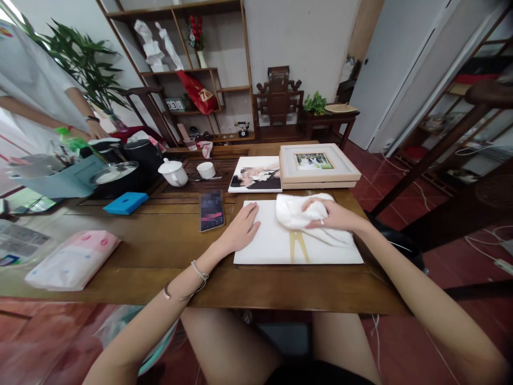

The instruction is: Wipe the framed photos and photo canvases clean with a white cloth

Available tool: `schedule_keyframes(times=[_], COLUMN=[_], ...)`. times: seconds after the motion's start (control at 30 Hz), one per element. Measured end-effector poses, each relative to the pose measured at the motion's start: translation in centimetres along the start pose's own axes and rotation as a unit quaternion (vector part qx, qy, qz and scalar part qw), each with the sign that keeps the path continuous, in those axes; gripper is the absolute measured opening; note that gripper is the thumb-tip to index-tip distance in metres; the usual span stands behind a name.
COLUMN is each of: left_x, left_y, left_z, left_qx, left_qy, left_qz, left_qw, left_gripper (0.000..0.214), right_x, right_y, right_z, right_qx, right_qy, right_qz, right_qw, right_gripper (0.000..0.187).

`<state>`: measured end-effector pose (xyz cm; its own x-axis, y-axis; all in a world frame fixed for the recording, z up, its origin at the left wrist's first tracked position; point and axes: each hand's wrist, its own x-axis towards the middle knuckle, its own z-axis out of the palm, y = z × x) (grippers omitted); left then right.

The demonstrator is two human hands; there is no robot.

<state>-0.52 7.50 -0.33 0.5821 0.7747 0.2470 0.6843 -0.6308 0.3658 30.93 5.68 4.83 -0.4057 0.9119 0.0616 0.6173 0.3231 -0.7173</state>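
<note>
A flat white board [264,246] lies on the wooden table in front of me, with two tan strips [298,247] forming a narrow V on it. My left hand [243,227] rests flat on the board's left side, fingers stretched out. In my right hand [331,214] is a bunched white cloth [292,211], pressed onto the board's upper right part. The cloth hides some of the board and the tops of the strips. Just behind stand a photo print [256,174] and a light wood picture frame [286,174] stacked on another.
A phone [211,211] lies left of the board. Farther left are a lidded white cup [173,172], a small white bowl [206,170], a blue block [125,203], a tissue pack [74,259] and a light-blue bin [76,179]. Another person [36,80] stands at the far left.
</note>
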Motion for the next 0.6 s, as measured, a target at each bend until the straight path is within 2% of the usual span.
schedule_keyframes(times=[0.07,0.13,0.37,0.43,0.6], left_x=[0.0,0.0,0.0,0.0,0.0], left_y=[0.0,0.0,0.1,0.2,0.2], left_z=[0.0,0.0,0.0,0.0,-0.1], left_qx=[-0.001,0.003,0.005,0.007,0.000], left_qy=[0.004,0.003,0.006,-0.001,-0.007], left_qz=[0.005,0.005,0.004,-0.002,-0.010], left_qw=[1.000,1.000,1.000,1.000,1.000], left_gripper=[0.052,0.052,0.052,0.053,0.053], right_x=[0.8,1.4,2.3,2.3,2.4], right_y=[0.3,0.3,-1.5,-1.8,-1.9], right_z=[0.7,1.5,3.3,3.3,2.6], right_qx=[-0.046,-0.081,-0.138,-0.141,-0.146], right_qy=[0.119,0.151,0.050,0.045,0.071], right_qz=[0.027,0.017,-0.115,-0.111,-0.044], right_qw=[0.991,0.985,0.982,0.983,0.986], right_gripper=[0.044,0.040,0.040,0.039,0.036])
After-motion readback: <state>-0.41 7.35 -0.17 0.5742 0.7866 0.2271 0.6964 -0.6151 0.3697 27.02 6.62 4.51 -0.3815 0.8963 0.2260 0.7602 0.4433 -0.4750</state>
